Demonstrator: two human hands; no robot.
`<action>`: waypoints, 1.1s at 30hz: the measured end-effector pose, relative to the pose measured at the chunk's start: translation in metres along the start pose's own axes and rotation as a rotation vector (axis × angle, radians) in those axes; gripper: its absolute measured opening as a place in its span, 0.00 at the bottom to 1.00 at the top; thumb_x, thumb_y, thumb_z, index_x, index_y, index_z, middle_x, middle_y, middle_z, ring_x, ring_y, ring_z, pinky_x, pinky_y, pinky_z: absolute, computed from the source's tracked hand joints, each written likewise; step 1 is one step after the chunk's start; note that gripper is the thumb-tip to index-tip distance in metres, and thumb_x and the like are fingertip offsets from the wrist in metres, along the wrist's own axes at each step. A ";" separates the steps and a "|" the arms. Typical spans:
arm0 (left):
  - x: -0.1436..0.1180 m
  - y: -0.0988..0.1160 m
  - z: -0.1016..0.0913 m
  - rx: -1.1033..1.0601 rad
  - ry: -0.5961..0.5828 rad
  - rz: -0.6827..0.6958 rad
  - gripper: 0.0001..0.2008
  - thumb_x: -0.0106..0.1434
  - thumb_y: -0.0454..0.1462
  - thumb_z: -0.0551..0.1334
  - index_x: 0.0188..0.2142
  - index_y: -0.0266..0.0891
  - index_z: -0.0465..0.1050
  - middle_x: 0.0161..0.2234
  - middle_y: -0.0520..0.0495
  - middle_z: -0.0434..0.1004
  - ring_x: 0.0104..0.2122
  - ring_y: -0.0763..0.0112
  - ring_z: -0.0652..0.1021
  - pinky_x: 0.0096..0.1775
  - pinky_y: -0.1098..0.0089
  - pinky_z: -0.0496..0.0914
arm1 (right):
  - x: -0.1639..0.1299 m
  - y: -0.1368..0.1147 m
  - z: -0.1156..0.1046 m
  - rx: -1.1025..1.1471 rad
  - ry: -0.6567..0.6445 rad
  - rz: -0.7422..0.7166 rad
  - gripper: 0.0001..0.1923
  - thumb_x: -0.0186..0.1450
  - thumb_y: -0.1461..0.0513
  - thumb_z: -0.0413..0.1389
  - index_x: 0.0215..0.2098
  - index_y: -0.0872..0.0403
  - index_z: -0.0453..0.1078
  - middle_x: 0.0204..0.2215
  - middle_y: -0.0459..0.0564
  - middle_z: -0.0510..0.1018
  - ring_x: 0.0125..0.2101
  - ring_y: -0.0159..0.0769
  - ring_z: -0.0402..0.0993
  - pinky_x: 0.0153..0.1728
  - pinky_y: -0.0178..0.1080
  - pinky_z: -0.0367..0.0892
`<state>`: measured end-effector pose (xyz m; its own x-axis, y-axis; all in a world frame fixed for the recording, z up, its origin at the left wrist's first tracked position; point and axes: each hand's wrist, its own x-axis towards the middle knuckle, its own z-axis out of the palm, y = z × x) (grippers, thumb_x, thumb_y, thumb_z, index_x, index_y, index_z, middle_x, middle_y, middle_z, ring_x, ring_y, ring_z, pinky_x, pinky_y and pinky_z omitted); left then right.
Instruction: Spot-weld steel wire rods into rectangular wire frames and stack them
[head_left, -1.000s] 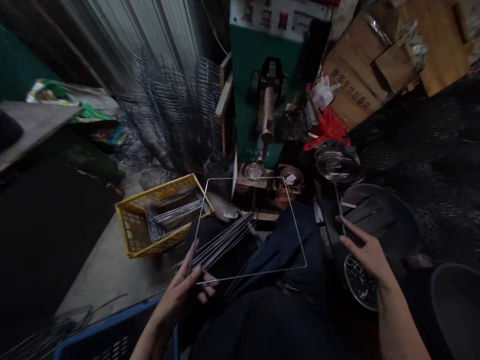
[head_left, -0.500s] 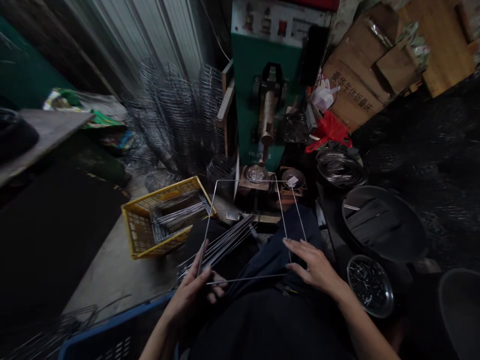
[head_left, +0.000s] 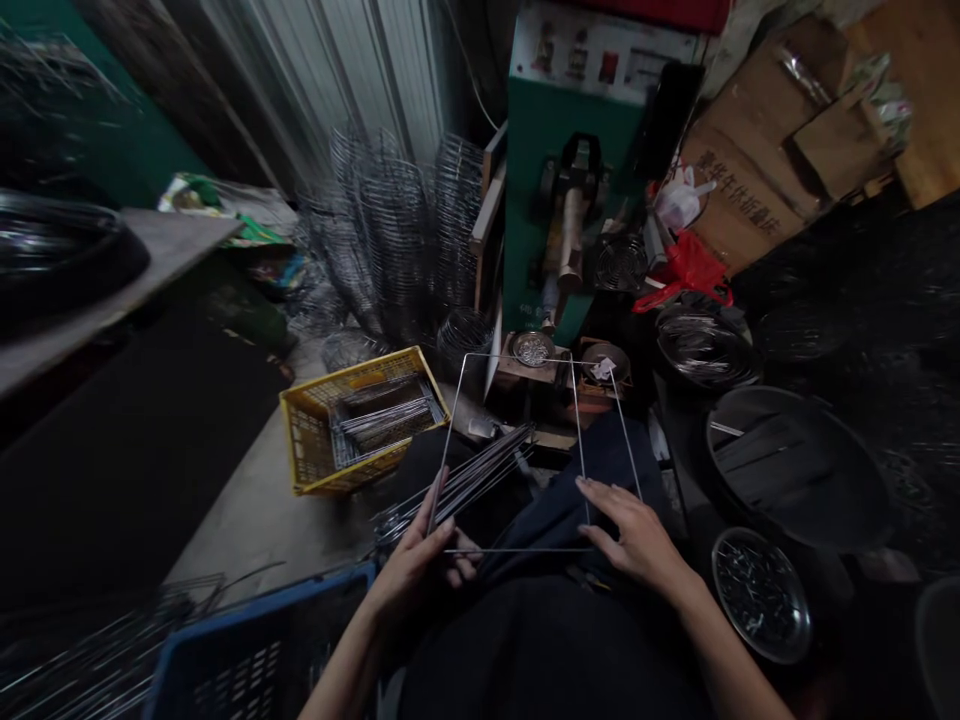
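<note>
A bent metal wire frame spans the space between my hands, above my lap. My left hand is closed on its left side, the wire between thumb and fingers. At the opposite side, my right hand has thumb and fingers around the wire near the lower right corner. One more wire length slants upward past the right fingers to a bend. Beneath the frame, a bundle of straight-looking wires lies across my left thigh, partly covered by my left hand.
Ahead stands a green machine with a small dish of metal bits at its foot. A yellow crate with wire pieces sits left, a blue crate nearer. Right are a large dark pan and a metal bowl of small parts.
The head view has turned left, so the surroundings sit farther right in the picture. Both hands keep hold of the wire frame, and its lower wire now looks more level.
</note>
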<state>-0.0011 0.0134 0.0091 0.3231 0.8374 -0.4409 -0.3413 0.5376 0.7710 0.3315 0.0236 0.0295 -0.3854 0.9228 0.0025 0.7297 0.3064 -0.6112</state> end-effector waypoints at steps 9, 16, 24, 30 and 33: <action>0.011 -0.014 -0.005 -0.068 -0.092 0.078 0.48 0.67 0.42 0.58 0.66 0.46 0.14 0.31 0.38 0.81 0.25 0.61 0.81 0.22 0.74 0.71 | -0.005 0.012 0.007 -0.150 0.046 -0.107 0.28 0.68 0.57 0.54 0.65 0.48 0.57 0.59 0.50 0.68 0.57 0.45 0.67 0.57 0.50 0.66; 0.005 -0.010 -0.007 -0.033 -0.088 0.060 0.46 0.67 0.41 0.58 0.67 0.47 0.18 0.31 0.38 0.81 0.25 0.61 0.81 0.23 0.73 0.71 | -0.003 0.002 0.012 -0.131 0.054 -0.084 0.28 0.67 0.58 0.55 0.65 0.48 0.59 0.59 0.49 0.69 0.57 0.43 0.66 0.56 0.48 0.67; 0.009 -0.003 0.006 0.024 0.016 -0.006 0.50 0.63 0.41 0.64 0.68 0.48 0.24 0.30 0.42 0.81 0.24 0.63 0.79 0.25 0.70 0.72 | 0.000 0.000 0.008 -0.051 0.029 -0.019 0.31 0.65 0.59 0.59 0.65 0.49 0.58 0.60 0.51 0.68 0.59 0.40 0.64 0.60 0.45 0.62; 0.011 -0.003 0.023 0.047 0.046 -0.001 0.50 0.63 0.42 0.63 0.68 0.48 0.21 0.32 0.41 0.80 0.26 0.63 0.79 0.26 0.70 0.71 | 0.001 -0.001 0.012 0.050 0.059 -0.002 0.31 0.65 0.59 0.58 0.65 0.47 0.58 0.60 0.49 0.67 0.59 0.41 0.64 0.60 0.45 0.63; 0.011 -0.011 0.040 0.010 -0.035 -0.029 0.51 0.64 0.42 0.63 0.67 0.50 0.19 0.35 0.40 0.81 0.28 0.60 0.81 0.27 0.69 0.71 | 0.002 0.002 0.025 0.137 0.177 0.061 0.30 0.66 0.59 0.57 0.65 0.46 0.58 0.60 0.48 0.67 0.56 0.41 0.69 0.54 0.43 0.70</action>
<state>0.0414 0.0128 0.0141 0.3637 0.8176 -0.4464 -0.3228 0.5601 0.7629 0.3182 0.0202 0.0079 -0.2288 0.9690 0.0933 0.6606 0.2250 -0.7163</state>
